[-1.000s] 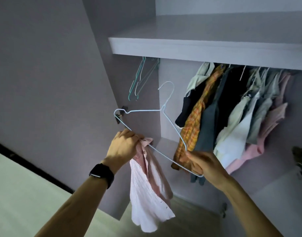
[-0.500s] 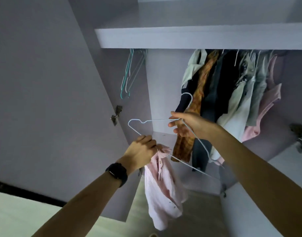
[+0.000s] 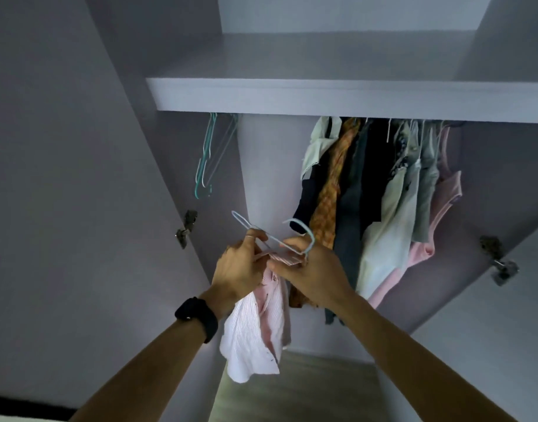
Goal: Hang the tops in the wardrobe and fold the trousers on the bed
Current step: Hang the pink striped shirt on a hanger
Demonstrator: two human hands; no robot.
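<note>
Head view showed the left hand (image 3: 240,269) and the right hand (image 3: 310,275) close together before the open wardrobe (image 3: 322,95). Between them was a hanger (image 3: 305,228) of thin pale-blue wire, with a round hook and one narrow looped end pointing up and left. The grip of the left hand was clenched on the neck of a shirt (image 3: 252,336), its fingers up against the wire. The grip of the right hand was curled around the hanger just under the hook and also pinched the striped collar. The shirt was soft cloth with fine pink and white stripes and small dark buttons, and it hung loose and wrinkled below the hands, in front of the wardrobe, not on the rail. A black watch (image 3: 197,315) sat on the left wrist. Under the flat shelf hung a row of clothes (image 3: 383,193) and some bare teal hangers (image 3: 205,166).

Half a second before, the hands were apart and the hanger lay wide open between them; now they had met at the collar, and the hanger was turned almost edge-on.
</note>
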